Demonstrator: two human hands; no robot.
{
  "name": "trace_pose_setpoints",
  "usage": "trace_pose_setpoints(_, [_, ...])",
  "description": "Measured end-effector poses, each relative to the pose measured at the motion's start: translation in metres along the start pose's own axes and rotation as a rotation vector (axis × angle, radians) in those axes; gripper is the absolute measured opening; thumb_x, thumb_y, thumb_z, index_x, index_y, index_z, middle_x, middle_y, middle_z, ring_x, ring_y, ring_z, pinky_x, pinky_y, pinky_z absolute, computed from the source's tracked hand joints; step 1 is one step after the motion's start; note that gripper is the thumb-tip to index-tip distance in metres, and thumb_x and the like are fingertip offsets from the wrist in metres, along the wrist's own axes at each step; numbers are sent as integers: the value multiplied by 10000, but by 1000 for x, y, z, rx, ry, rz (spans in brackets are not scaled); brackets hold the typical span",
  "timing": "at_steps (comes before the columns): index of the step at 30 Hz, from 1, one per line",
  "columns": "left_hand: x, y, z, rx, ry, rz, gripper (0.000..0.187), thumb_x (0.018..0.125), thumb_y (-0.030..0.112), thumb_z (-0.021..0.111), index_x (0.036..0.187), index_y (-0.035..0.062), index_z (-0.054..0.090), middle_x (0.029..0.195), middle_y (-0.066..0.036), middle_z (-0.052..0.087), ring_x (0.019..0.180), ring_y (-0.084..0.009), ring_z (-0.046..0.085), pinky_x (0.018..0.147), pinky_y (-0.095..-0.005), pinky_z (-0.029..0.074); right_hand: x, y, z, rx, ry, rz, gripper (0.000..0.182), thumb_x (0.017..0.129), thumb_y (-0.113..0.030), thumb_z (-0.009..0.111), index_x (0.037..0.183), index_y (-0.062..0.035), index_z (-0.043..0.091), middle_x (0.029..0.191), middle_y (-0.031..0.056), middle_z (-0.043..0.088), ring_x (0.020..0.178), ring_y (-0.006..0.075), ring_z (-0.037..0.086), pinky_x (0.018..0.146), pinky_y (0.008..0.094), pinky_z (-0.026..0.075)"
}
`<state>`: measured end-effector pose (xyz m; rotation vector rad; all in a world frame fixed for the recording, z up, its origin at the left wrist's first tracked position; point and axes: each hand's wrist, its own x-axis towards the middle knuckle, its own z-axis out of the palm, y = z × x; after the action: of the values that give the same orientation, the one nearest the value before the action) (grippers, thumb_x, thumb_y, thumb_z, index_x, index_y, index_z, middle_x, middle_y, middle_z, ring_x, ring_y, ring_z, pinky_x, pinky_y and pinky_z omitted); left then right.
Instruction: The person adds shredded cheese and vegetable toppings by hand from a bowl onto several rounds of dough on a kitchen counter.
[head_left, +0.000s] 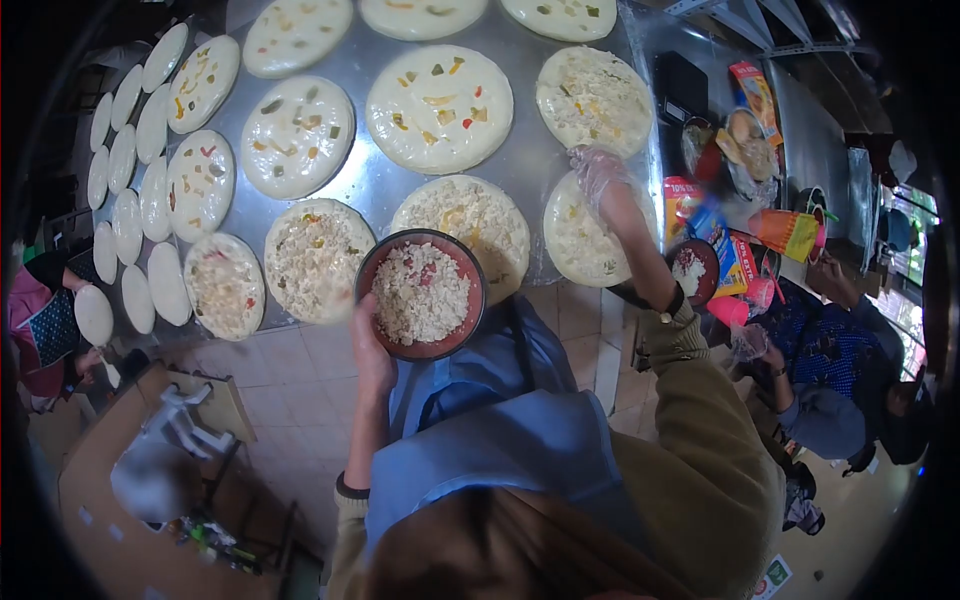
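Note:
In my left hand (373,350) is a dark-rimmed, reddish bowl (364,275) of pale crumbs (425,295), gripped by its side near the table's front edge. My right hand (603,180), in a clear plastic glove, is over the upper part of a dough round (580,240) at the right, its fingers curled together. What they hold, if anything, is hidden. Some crumbs lie on that round. Behind it is a crumb-covered round (593,100); beside the bowl are two more, one left (318,262) and one partly behind it (465,220).
On the metal table (375,175) several other rounds carry pepper pieces, such as one in the middle (440,110); plainer ones stretch left. A bowl of white shreds (693,272) and colourful packets (730,255) sit at right. Other people work at right (820,350) and far left (45,320).

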<state>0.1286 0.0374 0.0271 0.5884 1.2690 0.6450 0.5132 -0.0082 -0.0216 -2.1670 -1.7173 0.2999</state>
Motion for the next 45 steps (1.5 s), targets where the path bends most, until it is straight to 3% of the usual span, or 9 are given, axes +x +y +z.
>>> trace_pose_setpoints(3, [-2,4,2,-45,14,-10,487,893,327,451,1217,-37,438,1213,-110,492,1128,-184,452,990,-319,313,-1,0,13,38,-40,63,175,840,-55,526,998,3,574,956,142,599,882,286,558,806,350,431])
trace_pose_setpoints(5, [-7,9,7,-18,47,-12,484,896,330,445,1217,-33,439,1212,-108,495,1126,-180,455,990,-316,315,-2,-12,17,505,8,191,178,843,-74,527,999,-1,573,970,152,592,905,299,549,821,363,422])
trace_pose_setpoints(9, [-11,18,15,5,40,-13,464,926,361,387,1225,7,413,1219,-98,490,1117,-201,472,984,-325,339,4,-28,28,17,136,-140,229,820,-34,434,999,20,566,964,195,590,930,316,565,856,392,426])
trace_pose_setpoints(16, [2,12,-3,22,-28,52,487,909,369,415,1233,5,423,1229,-99,491,1116,-184,474,986,-314,331,13,-19,46,18,-8,-59,221,784,4,449,958,17,585,961,213,591,922,352,562,832,398,441])
trace_pose_setpoints(21, [7,21,-16,70,-119,129,454,915,352,411,1207,8,462,1196,-83,518,1104,-166,479,977,-300,333,29,-51,7,599,-159,399,152,768,-94,655,887,-5,622,763,40,622,725,91,570,663,218,462])
trace_pose_setpoints(24, [3,37,-22,32,-165,162,438,917,338,413,1196,5,472,1175,-82,530,1094,-158,485,970,-297,339,32,-145,-57,715,-191,427,179,814,-147,603,950,-36,638,793,8,610,697,99,543,646,242,445])
trace_pose_setpoints(34, [-12,81,-61,129,-320,221,440,913,321,409,1191,-15,466,1170,-89,514,1077,-148,473,956,-288,336,-18,-324,3,271,-196,-408,279,831,-146,565,1078,-21,532,985,172,582,923,304,559,782,375,455])
trace_pose_setpoints(41, [-10,86,-97,134,-345,240,428,917,294,394,1199,-23,452,1186,-96,498,1093,-151,454,962,-282,321,2,-366,-19,455,-316,-89,238,836,-118,512,1040,3,529,979,200,561,932,344,544,779,414,441])
trace_pose_setpoints(45, [-8,87,-110,155,-394,250,439,917,274,385,1218,-43,429,1163,-119,509,1085,-170,453,954,-282,325,-6,-370,-4,373,-277,-245,283,844,-141,530,1104,-30,543,1047,188,573,971,332,553,831,393,445])
